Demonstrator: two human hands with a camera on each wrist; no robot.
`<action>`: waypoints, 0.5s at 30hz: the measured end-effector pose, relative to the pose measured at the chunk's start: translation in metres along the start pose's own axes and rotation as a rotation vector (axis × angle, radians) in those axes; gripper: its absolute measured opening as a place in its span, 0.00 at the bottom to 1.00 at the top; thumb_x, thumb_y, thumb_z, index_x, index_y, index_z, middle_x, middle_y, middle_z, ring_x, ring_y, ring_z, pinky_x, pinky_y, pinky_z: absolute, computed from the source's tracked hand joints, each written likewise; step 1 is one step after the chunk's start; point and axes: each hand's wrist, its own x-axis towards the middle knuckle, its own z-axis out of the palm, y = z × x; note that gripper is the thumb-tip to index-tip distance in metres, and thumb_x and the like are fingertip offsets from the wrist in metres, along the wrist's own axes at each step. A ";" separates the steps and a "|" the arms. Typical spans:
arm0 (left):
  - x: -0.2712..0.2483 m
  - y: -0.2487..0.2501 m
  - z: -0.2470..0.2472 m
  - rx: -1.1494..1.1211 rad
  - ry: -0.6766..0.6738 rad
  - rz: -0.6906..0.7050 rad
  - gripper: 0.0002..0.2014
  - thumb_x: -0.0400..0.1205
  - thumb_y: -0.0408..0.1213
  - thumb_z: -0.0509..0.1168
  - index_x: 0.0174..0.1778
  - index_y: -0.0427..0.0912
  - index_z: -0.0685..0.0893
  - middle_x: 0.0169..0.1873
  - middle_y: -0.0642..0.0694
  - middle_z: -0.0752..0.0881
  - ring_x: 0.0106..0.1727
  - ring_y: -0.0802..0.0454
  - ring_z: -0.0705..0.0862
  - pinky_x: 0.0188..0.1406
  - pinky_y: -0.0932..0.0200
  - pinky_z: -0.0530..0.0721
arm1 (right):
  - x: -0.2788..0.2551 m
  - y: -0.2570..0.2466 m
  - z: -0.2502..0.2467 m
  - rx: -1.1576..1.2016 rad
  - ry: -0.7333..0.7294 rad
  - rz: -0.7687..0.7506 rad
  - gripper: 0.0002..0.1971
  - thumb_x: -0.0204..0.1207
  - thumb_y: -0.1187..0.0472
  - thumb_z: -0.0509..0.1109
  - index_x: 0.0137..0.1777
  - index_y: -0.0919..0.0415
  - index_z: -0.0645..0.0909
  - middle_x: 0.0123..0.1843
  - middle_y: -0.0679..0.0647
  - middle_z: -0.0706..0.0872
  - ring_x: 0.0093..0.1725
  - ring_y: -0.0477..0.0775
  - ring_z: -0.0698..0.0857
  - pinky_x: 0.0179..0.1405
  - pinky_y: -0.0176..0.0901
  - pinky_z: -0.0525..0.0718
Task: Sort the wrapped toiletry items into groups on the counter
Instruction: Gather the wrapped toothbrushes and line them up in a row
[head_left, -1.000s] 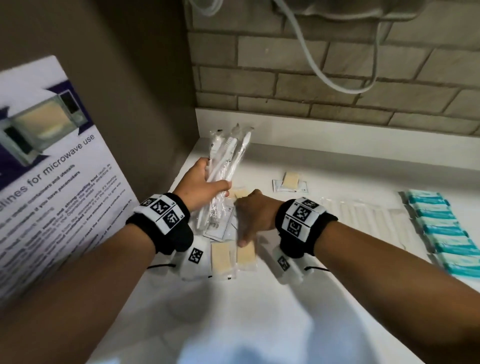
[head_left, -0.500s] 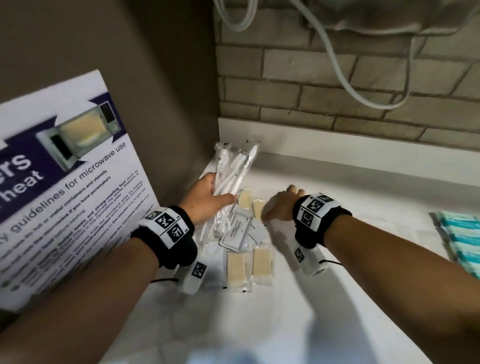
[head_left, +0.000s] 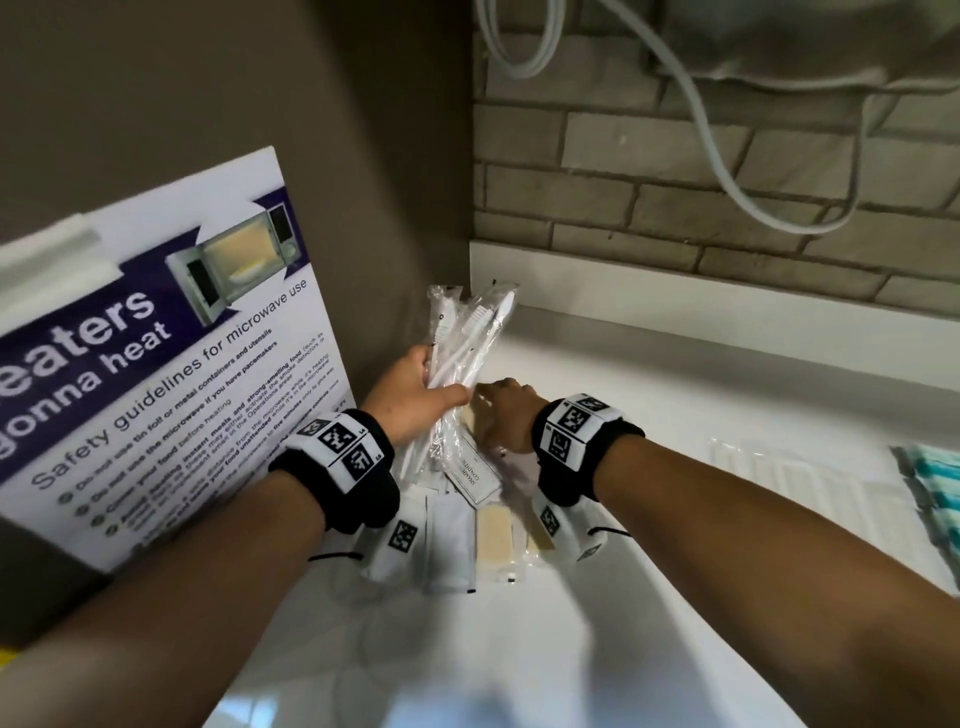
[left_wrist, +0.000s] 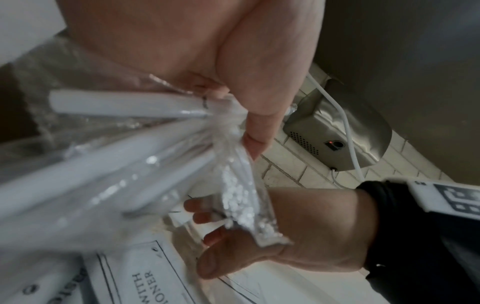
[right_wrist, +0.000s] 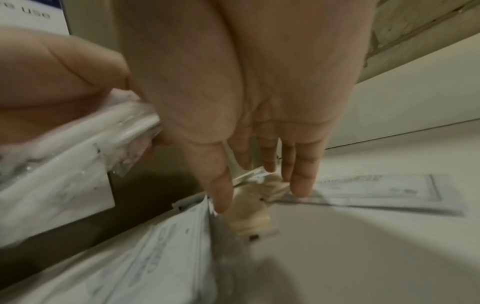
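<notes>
My left hand (head_left: 415, 395) grips a bundle of clear-wrapped white toothbrushes (head_left: 470, 332), held upright near the counter's back left corner; the left wrist view shows the bundle (left_wrist: 130, 144) filling the palm. Just right of it, my right hand (head_left: 506, 410) reaches down to the counter (head_left: 675, 415). In the right wrist view its straight fingers (right_wrist: 301, 185) touch a tan wrapped soap packet (right_wrist: 249, 214) lying among white printed sachets (right_wrist: 161, 246). Nearer me lie a printed sachet (head_left: 470, 467), two tan packets (head_left: 493, 535) and white packets (head_left: 449, 535).
A microwave safety poster (head_left: 156, 364) leans against the left wall. A row of clear-wrapped items (head_left: 779, 467) and teal packets (head_left: 935, 488) lie at the right. A brick wall with a white cable (head_left: 727, 171) stands behind the counter.
My right hand has moved from the front tan packets back toward the corner, beside the left hand. The left hand still holds the toothbrush bundle.
</notes>
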 end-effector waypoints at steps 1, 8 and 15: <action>-0.001 0.001 0.001 0.001 -0.003 -0.003 0.22 0.75 0.38 0.75 0.64 0.46 0.77 0.50 0.48 0.88 0.51 0.49 0.89 0.56 0.48 0.86 | -0.007 0.004 -0.004 0.076 0.031 -0.026 0.30 0.75 0.64 0.70 0.77 0.60 0.68 0.73 0.62 0.74 0.68 0.62 0.77 0.64 0.50 0.77; -0.002 0.007 0.041 0.127 -0.123 0.020 0.33 0.59 0.56 0.74 0.59 0.47 0.79 0.52 0.46 0.88 0.53 0.46 0.87 0.59 0.40 0.85 | -0.061 0.050 -0.026 0.835 0.141 0.065 0.12 0.82 0.66 0.61 0.64 0.62 0.76 0.49 0.59 0.86 0.31 0.53 0.81 0.32 0.41 0.79; -0.030 0.033 0.120 0.088 -0.299 0.068 0.17 0.76 0.44 0.74 0.57 0.46 0.78 0.49 0.47 0.86 0.49 0.49 0.86 0.50 0.48 0.86 | -0.113 0.113 -0.019 1.032 0.276 0.218 0.05 0.80 0.66 0.68 0.43 0.63 0.77 0.36 0.58 0.85 0.29 0.55 0.85 0.32 0.45 0.87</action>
